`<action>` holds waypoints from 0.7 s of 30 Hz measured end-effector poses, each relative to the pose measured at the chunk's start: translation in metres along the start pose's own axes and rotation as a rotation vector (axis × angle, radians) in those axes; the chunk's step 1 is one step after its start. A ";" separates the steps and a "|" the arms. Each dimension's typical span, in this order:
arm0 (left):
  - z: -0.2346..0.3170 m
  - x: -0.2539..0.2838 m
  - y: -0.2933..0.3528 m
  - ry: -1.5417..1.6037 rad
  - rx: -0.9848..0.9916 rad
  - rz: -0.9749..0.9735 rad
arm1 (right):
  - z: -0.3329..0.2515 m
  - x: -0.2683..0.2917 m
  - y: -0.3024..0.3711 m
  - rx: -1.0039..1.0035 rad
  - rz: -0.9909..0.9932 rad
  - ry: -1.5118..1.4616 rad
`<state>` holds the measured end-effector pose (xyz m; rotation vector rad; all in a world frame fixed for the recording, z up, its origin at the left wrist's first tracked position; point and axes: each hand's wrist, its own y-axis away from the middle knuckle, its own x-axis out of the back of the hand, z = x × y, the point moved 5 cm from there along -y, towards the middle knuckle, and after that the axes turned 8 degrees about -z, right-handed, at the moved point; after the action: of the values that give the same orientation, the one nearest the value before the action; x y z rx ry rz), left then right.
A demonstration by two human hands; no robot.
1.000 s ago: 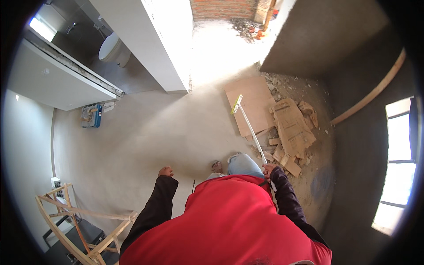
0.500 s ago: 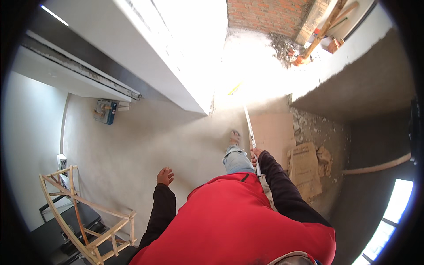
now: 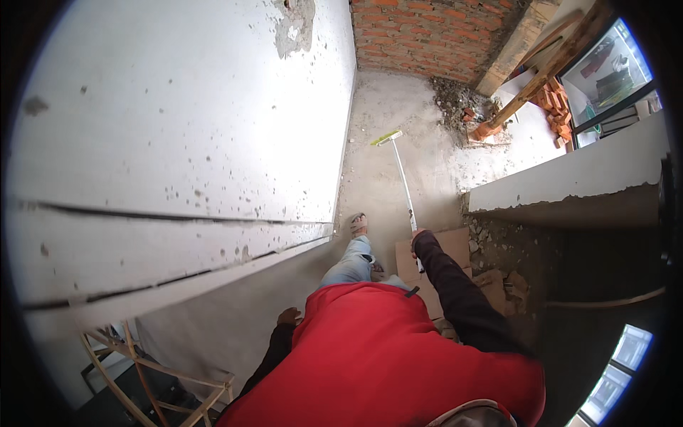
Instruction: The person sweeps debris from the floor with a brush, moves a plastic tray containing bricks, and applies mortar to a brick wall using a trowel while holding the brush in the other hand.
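head view: the right hand (image 3: 417, 240) has its fingers wrapped around the white handle of a long-handled brush (image 3: 403, 174), which slants away over the bare floor to a yellow-green head at the far end. the left hand (image 3: 289, 315) hangs low beside the red top (image 3: 398, 349); it is small and dark here, so whether its fingers are curled or spread is hard to say.

the grey floor (image 3: 388, 92) looks dusty and rough, paler toward the far end, with a sandalled foot (image 3: 358, 224) on it left of the handle. a white wall (image 3: 178, 128), spotted with dark marks and patched with grey, fills the left side. a bare brick wall (image 3: 427, 35) closes the far end. to its right, rubble (image 3: 452, 103) lies around the foot of a slanting wooden post (image 3: 537, 78), with stacked orange bricks (image 3: 558, 107) just beyond. a brown sheet (image 3: 455, 245) lies on the floor by the right hand, with broken debris (image 3: 484, 242) beside it. a wooden frame (image 3: 183, 376) stands near left; a bright window (image 3: 605, 393) shows near right.
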<state>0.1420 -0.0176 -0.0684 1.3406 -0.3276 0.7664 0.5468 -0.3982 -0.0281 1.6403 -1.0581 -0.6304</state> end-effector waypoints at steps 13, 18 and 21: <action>0.035 0.201 -0.063 1.423 0.560 0.157 | -0.314 0.030 -0.119 0.051 -0.033 -0.564; 0.060 0.250 -0.043 1.488 0.757 0.263 | -0.442 0.017 -0.241 0.063 -0.104 -0.659; 0.083 0.272 -0.030 1.487 0.894 0.293 | -0.509 -0.002 -0.289 0.074 -0.144 -0.626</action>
<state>0.3748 -0.0135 0.0973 1.1252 1.1414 2.0551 1.0572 -0.1324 -0.1355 1.6286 -1.4214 -1.2662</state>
